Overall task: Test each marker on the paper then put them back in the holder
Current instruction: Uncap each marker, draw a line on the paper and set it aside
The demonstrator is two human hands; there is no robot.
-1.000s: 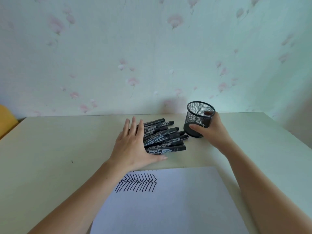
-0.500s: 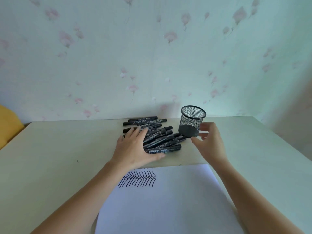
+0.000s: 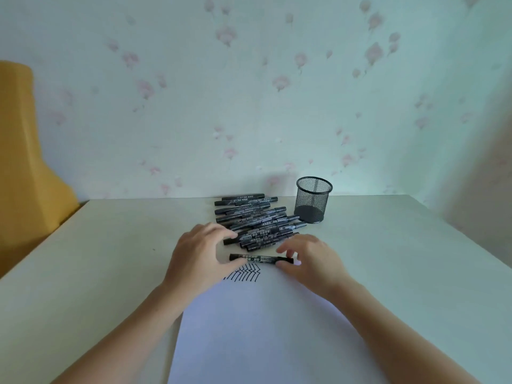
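Note:
A single black marker (image 3: pixel 259 259) lies crosswise at the top edge of the white paper (image 3: pixel 266 331), just above a row of black test strokes (image 3: pixel 243 275). My left hand (image 3: pixel 198 257) pinches its left end with thumb and curled fingers. My right hand (image 3: pixel 314 260) pinches its right end the same way. Behind it lies a pile of several black markers (image 3: pixel 253 220). The black mesh holder (image 3: pixel 313 200) stands upright and empty to the right of the pile, apart from both hands.
The cream table (image 3: pixel 110 259) runs back to a flowered wall. A yellow chair back (image 3: pixel 25 162) stands off the table's left edge. The table's right edge falls away at the far right.
My right hand let go of the holder and came down to one marker. My left hand left the pile and drew that marker toward the paper.

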